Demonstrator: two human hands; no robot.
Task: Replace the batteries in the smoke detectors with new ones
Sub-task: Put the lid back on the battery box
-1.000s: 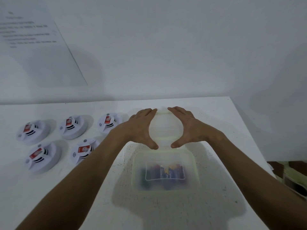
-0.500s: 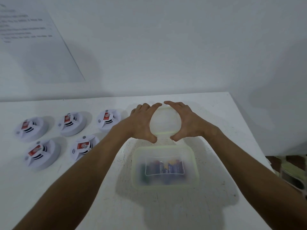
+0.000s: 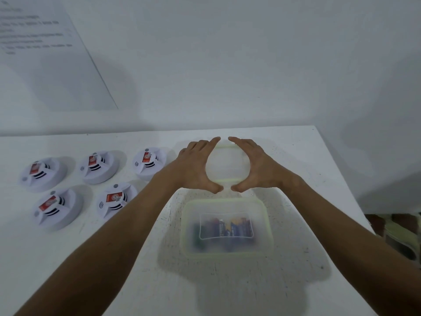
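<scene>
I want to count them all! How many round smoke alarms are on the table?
5. Back row: smoke detector one, two and three. Front row: four and five, partly behind the left arm. None seems fully hidden.

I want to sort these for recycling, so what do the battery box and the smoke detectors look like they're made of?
Battery box: likely frosted translucent plastic with a pale green rim, since the batteries show blurred through it. Smoke detectors: probably matte white moulded plastic, with slotted vents and red labels.
</scene>
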